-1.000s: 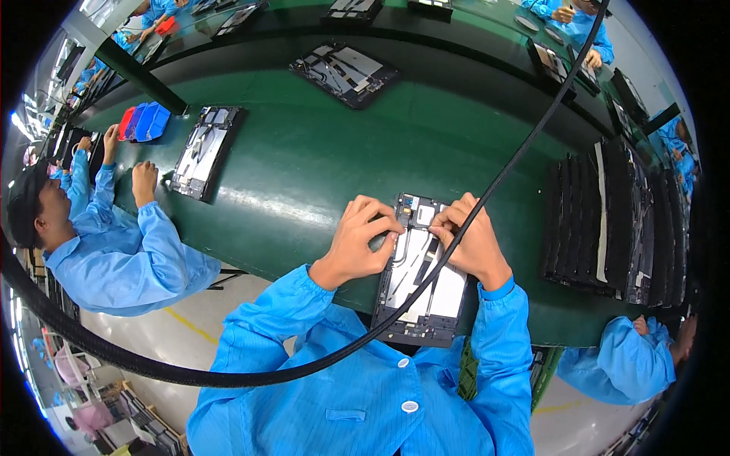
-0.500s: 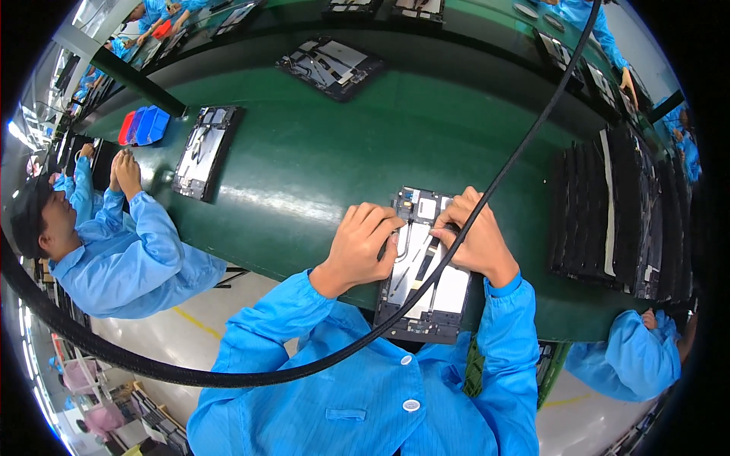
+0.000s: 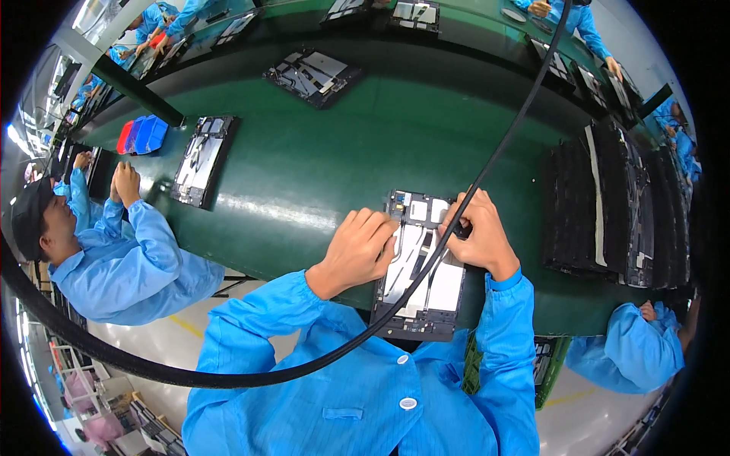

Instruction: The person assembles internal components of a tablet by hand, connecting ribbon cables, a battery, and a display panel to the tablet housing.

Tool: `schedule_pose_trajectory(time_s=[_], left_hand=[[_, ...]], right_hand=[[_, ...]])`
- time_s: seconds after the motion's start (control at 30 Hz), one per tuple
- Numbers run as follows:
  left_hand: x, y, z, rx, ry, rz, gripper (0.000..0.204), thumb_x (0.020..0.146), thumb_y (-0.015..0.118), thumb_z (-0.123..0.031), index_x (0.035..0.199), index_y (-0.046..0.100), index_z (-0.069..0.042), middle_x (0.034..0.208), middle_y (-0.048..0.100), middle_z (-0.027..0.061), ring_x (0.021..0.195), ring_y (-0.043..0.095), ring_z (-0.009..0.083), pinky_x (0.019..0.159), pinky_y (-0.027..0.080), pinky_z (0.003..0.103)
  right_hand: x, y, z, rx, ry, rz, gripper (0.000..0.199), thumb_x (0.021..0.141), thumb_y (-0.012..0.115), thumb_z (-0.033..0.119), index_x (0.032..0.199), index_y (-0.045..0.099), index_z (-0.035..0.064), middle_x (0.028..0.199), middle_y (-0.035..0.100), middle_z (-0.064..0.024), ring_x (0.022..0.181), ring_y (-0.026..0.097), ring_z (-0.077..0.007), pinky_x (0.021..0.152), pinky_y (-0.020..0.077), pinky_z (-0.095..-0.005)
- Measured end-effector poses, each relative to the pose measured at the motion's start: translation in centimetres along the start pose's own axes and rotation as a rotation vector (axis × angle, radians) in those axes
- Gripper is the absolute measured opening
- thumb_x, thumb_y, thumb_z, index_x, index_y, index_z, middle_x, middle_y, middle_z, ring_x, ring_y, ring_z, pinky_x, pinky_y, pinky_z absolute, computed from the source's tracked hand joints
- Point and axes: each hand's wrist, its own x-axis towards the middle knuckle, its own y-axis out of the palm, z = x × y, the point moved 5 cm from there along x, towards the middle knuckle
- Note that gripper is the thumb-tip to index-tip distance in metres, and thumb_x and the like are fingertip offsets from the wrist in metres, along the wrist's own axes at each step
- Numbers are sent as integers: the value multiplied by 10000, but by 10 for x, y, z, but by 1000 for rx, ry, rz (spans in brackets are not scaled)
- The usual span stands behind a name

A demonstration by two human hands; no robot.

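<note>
Opened black rectangular tablet chassis (image 3: 420, 266) lay near on green surface (image 3: 319, 167); left hand (image 3: 357, 251) and right hand (image 3: 475, 235), fingers pressing its edges, best held it steady.

- Surface (image 3: 319, 159): dark glossy green.
- Open device (image 3: 420, 266) at centre: black frame, white and silver panels inside.
- Sleeves (image 3: 251, 334): bright blue.
- Small trays (image 3: 141, 135), upper left: red and blue.
- Stacked panels (image 3: 616, 205), right: black.
- Cable (image 3: 487, 167): black.
</note>
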Motion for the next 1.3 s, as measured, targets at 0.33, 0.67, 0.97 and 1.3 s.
schedule_pose_trajectory(time_s=[0.33,0.67,0.97,1.3], left_hand=[[11,-2,-6,-9,199,38,404,773,742,-76,1173,791,-62,1193,694,98,1134,622,318,1003,495,462],[8,14,-45,-386,96,215,293,837,681,-78,1108,780,-27,1176,703,144,1090,631,348,987,473,500],[15,23,-70,-485,132,182,181,884,733,-115,1006,699,15,1131,676,168,1037,616,336,881,480,466],[22,50,-68,-135,102,193,333,861,733,-57,1188,713,3,1467,645,220,981,617,331,809,565,443]], right_hand=[[-9,-8,-12,54,106,-84,131,757,818,103,751,721,16,648,516,-74,709,493,-244,635,387,-407],[-25,-19,-37,232,332,-9,79,834,775,-1,806,717,-46,647,615,-12,605,493,-42,544,333,-273],[-41,-21,-58,492,396,80,163,933,842,74,835,765,-31,711,675,13,670,566,-52,589,424,-255],[-43,-19,-58,575,373,138,384,916,783,-23,1267,633,17,796,656,-8,751,559,-75,710,445,-285]])
